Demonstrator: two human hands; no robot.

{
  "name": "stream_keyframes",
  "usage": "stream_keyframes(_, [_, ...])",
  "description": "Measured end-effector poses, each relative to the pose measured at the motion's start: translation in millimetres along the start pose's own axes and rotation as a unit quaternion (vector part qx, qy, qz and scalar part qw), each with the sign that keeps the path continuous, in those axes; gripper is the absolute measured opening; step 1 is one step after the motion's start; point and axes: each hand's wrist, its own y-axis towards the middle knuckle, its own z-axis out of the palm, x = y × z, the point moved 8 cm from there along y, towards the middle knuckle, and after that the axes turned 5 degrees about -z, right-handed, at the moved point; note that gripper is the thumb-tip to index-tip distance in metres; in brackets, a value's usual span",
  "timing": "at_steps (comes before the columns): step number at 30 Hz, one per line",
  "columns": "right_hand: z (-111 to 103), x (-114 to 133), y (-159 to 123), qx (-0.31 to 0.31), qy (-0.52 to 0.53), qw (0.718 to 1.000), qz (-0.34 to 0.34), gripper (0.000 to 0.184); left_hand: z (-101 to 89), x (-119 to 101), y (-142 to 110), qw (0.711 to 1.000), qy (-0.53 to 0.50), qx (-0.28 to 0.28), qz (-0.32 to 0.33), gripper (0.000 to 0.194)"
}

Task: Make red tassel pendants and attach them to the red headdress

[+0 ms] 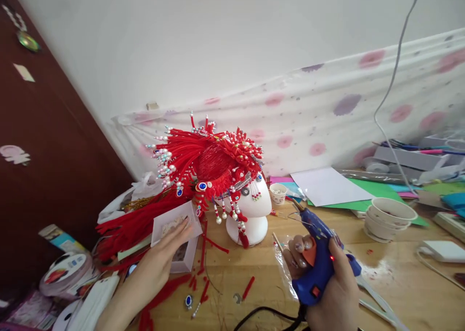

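Observation:
In my right hand (337, 277) is a blue hot glue gun (319, 253), my fingers wrapped round its handle by the orange trigger; its nozzle points up and to the left, and a small red light glows on it. My left hand (169, 244) reaches over a white box (192, 251), fingers stretched out across its upper part, with nothing visibly held. The thumb is hidden. Between both hands stands a white foam head (254, 224), wearing a red headdress (218, 161) with flowers, pearl-tipped strands and blue gem pieces.
Red chenille pieces (249, 288) and a blue gem ornament (188, 301) lie in front. Scissors (378, 299) rest beside my right hand. Paper cups (387, 219) and coloured paper sheets (327, 186) are at the right; ribbon rolls (67, 273) crowd the left. A black cord (261, 309) trails from the glue gun.

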Motion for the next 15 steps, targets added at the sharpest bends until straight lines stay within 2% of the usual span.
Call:
stream_keyframes(4, [-1.1,-0.1,4.3,-0.022,-0.036,0.999,-0.01,0.036,-8.0,7.7,2.8,0.991,-0.095,-0.088,-0.029,0.041])
stream_keyframes(7, [-7.3,3.5,10.6,-0.031,-0.099,0.993,-0.05,0.029,-9.3,10.1,-0.1,0.987,-0.078,-0.132,-0.039,0.025])
stream_keyframes(11, [-6.1,6.6,18.8,-0.014,-0.136,0.987,-0.087,0.024,-1.5,10.6,1.6,0.982,-0.042,-0.183,-0.029,0.036])
stream_keyframes(13, [-4.4,6.8,22.4,-0.026,-0.135,0.987,-0.087,0.028,11.1,11.0,8.0,0.985,-0.079,-0.152,-0.019,0.048])
stream_keyframes(15, [-1.7,7.9,26.8,-0.043,-0.137,0.986,-0.085,0.033,29.4,12.8,14.2,0.985,-0.146,-0.084,-0.033,0.045])
